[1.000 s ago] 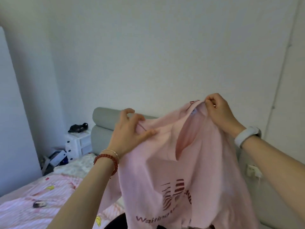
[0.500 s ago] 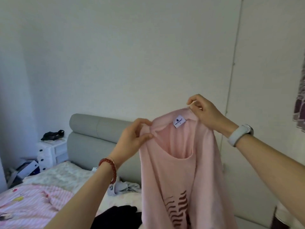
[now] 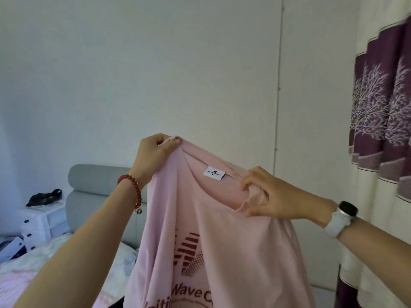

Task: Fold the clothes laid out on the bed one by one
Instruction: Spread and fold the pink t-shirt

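A pale pink T-shirt (image 3: 233,245) with a dark red print hangs in the air in front of me, its neck opening and white label facing me. My left hand (image 3: 153,154) pinches the shirt's top edge at the left of the collar, held high. My right hand (image 3: 269,196) grips bunched fabric at the right side of the collar, lower than the left. The shirt's lower part runs out of the frame's bottom. Part of the bed (image 3: 20,276) with pink and white bedding shows at the lower left.
A grey padded headboard (image 3: 95,185) stands against the white wall behind the shirt. A white bedside drawer unit (image 3: 42,221) with a dark object on top sits at the left. Purple patterned curtains (image 3: 382,121) hang at the right.
My left hand has risen and moved left along the collar. My right hand has dropped lower and taken a fuller grip. The neck opening now spreads wider, and the view has turned right toward the curtains.
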The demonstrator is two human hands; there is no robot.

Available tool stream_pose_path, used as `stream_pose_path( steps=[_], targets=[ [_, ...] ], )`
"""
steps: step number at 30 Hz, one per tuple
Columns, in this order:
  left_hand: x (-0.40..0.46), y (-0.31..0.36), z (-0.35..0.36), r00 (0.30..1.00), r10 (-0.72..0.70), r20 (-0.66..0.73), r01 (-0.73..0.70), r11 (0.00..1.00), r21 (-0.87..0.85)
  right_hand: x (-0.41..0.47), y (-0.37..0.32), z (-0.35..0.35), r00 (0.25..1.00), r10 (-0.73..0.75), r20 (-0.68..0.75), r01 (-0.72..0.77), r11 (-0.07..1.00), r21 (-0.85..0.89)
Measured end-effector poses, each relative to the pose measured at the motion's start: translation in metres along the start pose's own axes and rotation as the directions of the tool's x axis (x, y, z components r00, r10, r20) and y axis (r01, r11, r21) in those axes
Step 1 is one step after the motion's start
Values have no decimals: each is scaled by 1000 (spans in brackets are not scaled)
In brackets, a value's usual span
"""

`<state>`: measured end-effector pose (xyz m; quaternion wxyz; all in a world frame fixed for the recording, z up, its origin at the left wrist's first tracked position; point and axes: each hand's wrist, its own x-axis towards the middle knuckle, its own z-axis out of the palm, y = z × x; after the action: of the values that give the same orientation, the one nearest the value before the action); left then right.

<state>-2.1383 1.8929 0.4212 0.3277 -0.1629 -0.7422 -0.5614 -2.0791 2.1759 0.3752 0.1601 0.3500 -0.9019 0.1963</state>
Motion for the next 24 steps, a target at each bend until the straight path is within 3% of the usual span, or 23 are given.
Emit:
stream_pose_path(
  steps=[4, 6, 9, 14, 17, 20, 24],
  targets=[
    [2, 7, -3, 998, 45, -48, -42, 998, 56, -1, 14, 1, 969, -109, -222, 116, 993, 19],
    [-1, 7, -7, 994, 65, -86, -57, 994, 97, 2, 17, -1, 961, -103, -256, 117, 992, 41],
    [-9, 3, -14, 988, 76, -135, -59, 990, 125, 5, 24, 2, 969, -21, -246, 43, 995, 87],
    [-44, -9, -30, 986, 92, -142, -59, 974, 220, 6, 36, 26, 912, 135, -387, -44, 971, 236],
    [-74, -15, -45, 987, 133, -94, -95, 940, 327, 12, 33, 46, 908, 151, -390, -13, 942, 335],
    [-97, -19, -68, 983, 102, -154, -31, 912, 408, 26, 23, 68, 922, 180, -343, -8, 893, 449],
    [-136, -6, -108, 964, 109, -242, -1, 912, 409, 41, -10, 89, 932, 98, -349, 54, 914, 402]
  ],
)
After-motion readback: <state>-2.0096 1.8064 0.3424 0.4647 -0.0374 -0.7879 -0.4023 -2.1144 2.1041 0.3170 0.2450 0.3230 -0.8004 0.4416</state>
